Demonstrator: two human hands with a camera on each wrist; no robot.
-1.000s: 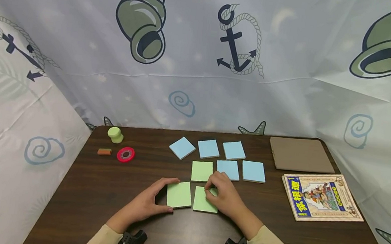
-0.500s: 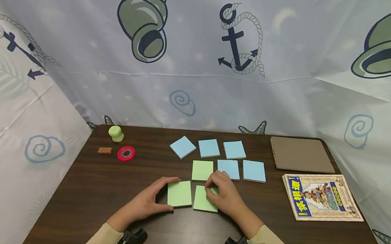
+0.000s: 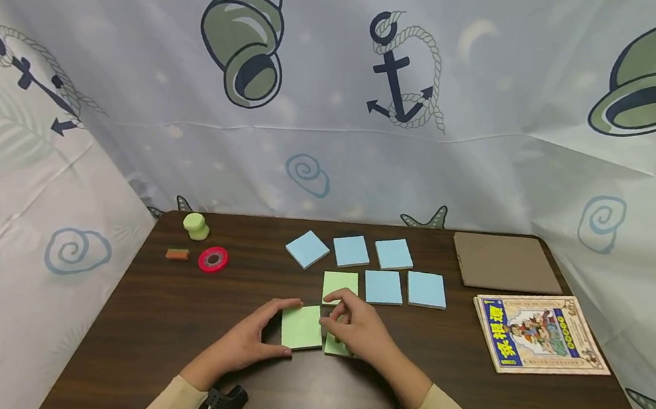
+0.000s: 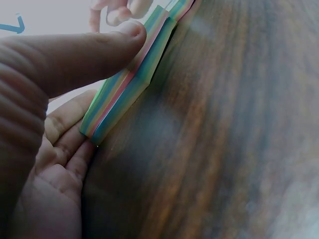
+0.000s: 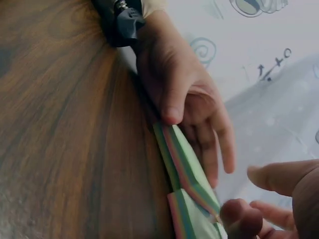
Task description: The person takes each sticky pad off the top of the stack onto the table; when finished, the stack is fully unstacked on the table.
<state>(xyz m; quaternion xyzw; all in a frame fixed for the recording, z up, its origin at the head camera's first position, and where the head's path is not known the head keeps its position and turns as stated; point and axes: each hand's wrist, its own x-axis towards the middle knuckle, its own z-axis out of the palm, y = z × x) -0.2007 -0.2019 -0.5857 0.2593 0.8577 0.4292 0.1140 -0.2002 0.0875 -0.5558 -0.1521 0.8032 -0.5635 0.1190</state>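
Three green sticky-note pads lie near the table's front. My left hand grips the left green pad by its edges, thumb at the near edge and fingers at the far one. The left wrist view shows that thumb on the pad's striped side. My right hand is curled over the right green pad, pinching its left part, and hides most of it. In the right wrist view the two pads meet edge to edge. The third green pad lies just beyond my right fingers.
Several blue pads lie in two rows behind the green ones. A picture book and a brown board are at the right. A red tape roll, a green knob and a small eraser sit at the back left. Patterned cloth walls surround the table.
My right hand has shifted left over its green pad, toward the pad in my left hand. The left hand has stayed put.
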